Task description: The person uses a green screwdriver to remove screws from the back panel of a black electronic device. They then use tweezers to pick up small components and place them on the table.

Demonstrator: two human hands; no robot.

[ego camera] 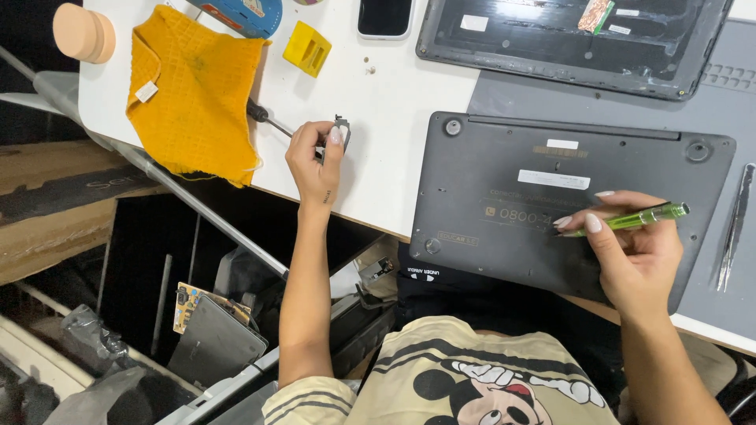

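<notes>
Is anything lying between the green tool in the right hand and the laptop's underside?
Nothing visible. The right hand holds the green screwdriver with its tip down at the laptop base; the panel around it carries only stickers and screw holes. The left hand holds a small grey part off to the side on the white table.

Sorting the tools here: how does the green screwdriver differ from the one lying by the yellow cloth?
The green screwdriver is translucent green and held in the right hand over the upturned laptop. The black-handled screwdriver lies on the white table, partly under the yellow cloth, beside the left hand. Both are slim.
</notes>
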